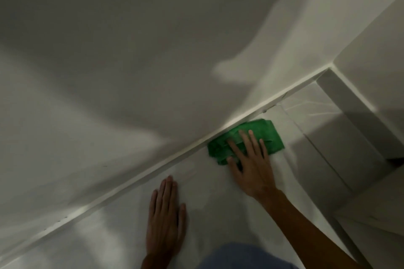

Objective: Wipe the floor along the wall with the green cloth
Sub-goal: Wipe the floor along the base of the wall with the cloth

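A folded green cloth (265,135) lies on the white floor (214,207), pushed up against the white baseboard (153,166) that runs diagonally below the wall (131,50). My right hand (249,164) presses flat on the cloth's near side, fingers spread over it. My left hand (166,216) rests palm down on the bare floor, to the left of the cloth and a little nearer to me, with its fingers together and nothing under it.
A second wall with its own baseboard (349,102) meets the first at a corner on the right, beyond the cloth. Thin tile seams (310,137) run across the floor there. A blue-clothed knee (240,255) shows at the bottom edge.
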